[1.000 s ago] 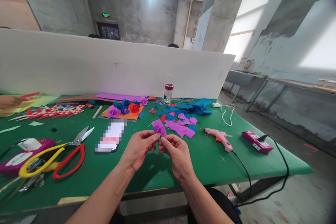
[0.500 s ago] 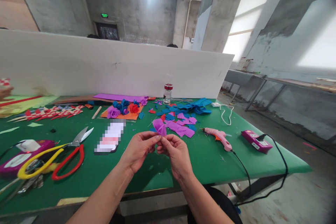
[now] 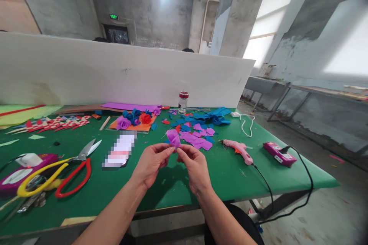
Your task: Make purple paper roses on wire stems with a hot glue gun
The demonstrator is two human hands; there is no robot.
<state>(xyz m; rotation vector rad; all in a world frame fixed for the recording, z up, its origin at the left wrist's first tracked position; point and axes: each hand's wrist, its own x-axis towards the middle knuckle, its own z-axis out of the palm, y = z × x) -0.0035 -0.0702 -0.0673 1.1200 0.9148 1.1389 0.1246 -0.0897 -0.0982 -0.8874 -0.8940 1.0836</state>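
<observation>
Flower [image 3: 173, 138] stands between your left hand [image 3: 153, 162] and right hand [image 3: 195, 164], both pinching its base above the table [image 3: 230, 176]; purple and papery, it looks light, soft and easily creased, so the base seems a safer hold than the top.

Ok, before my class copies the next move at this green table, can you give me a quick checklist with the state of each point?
1. Purple piece secured: ok, pinched at its lower end between the fingertips of the left hand and right hand.
2. Loose purple pieces at hand: ok, scattered on the table just beyond the hands.
3. Scissors closed: not ok, they lie with the blades apart.
4. Glue gun hot: cannot tell; it lies on the table to the right of the hands.
5. Jar standing safely: ok, upright with its red lid on.
</observation>
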